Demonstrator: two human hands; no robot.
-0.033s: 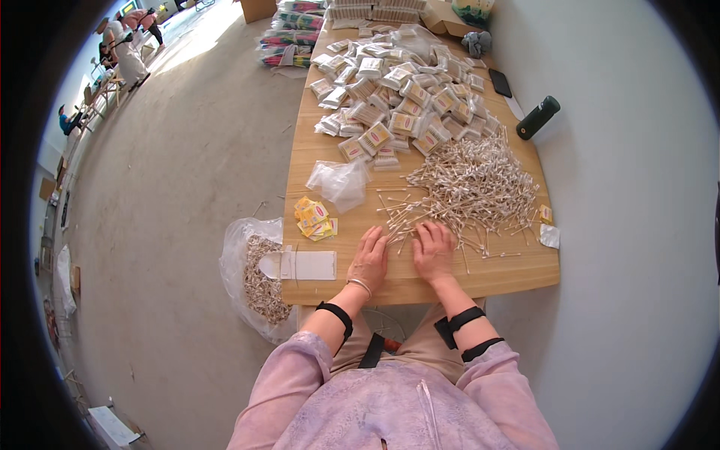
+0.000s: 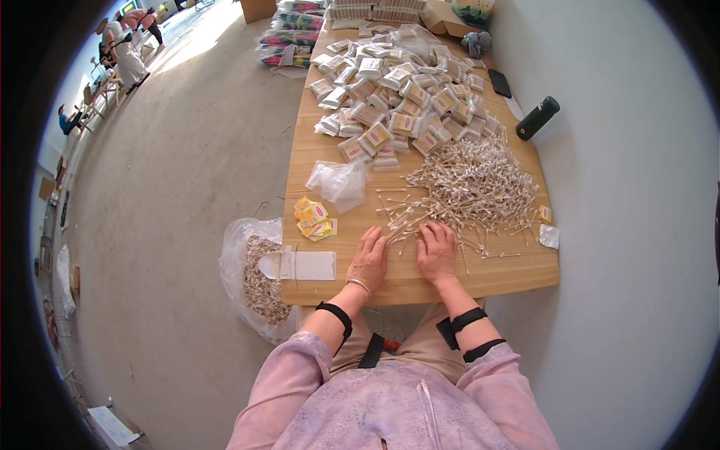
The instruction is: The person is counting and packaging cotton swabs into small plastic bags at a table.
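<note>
nothing has moved between the two pictures that we can make out: they fall at the same instant, and hands and sticks lie the same in both. we have both hands palm down on the wooden table [image 2: 517, 274], close side by side near its front edge. our left hand [image 2: 369, 259] rests flat with the fingers loosely together, their tips touching a small bundle of cotton swabs [image 2: 403, 229] that fans out between the hands. our right hand [image 2: 437, 251] lies flat as well, fingers slightly spread over the near fringe of the big swab heap [image 2: 472, 184]. neither hand pinches anything that we can see; both look to be pressing and gathering sticks against the table. left of our left hand lie a white card strip [image 2: 300, 265], a few yellow packets [image 2: 313, 219] and a crumpled clear bag [image 2: 341, 182]. farther up the table sits a heap of filled small packs [image 2: 397, 94]. with no change showing, we judge the gathering to be mid-step, the bundle not yet lifted.
</note>
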